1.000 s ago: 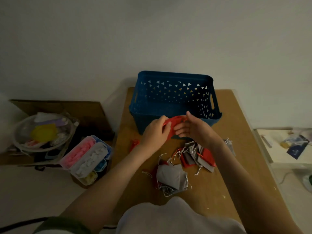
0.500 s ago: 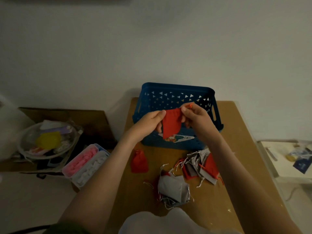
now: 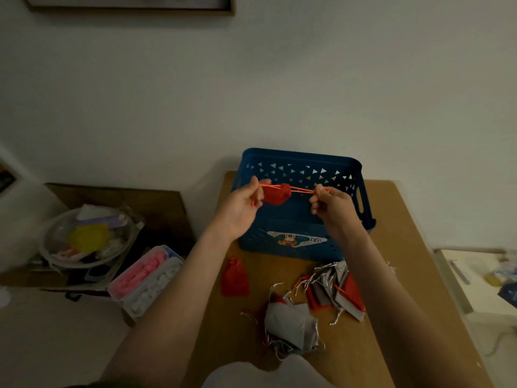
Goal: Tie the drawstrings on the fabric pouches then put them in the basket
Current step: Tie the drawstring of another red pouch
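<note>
Now, in the head view, your left hand (image 3: pixel 240 205) and your right hand (image 3: pixel 333 205) are both raised in front of the blue basket (image 3: pixel 302 161), and each one pinches an end of the orange drawstrings (image 3: pixel 302 189) with curled fingers. The strings run tight between the two hands, and the red pouch (image 3: pixel 277 194) hangs on them in the middle, closer to your left hand, with its mouth gathered. The basket stands at the far end of the wooden table (image 3: pixel 405 247). On the table near you lies a single red pouch (image 3: pixel 234 277), flat and apart from the others. To the right of it there is a heap of grey and red pouches (image 3: pixel 333 289) with loose strings, and a grey pouch (image 3: pixel 288 323) lies just in front of this heap.
</note>
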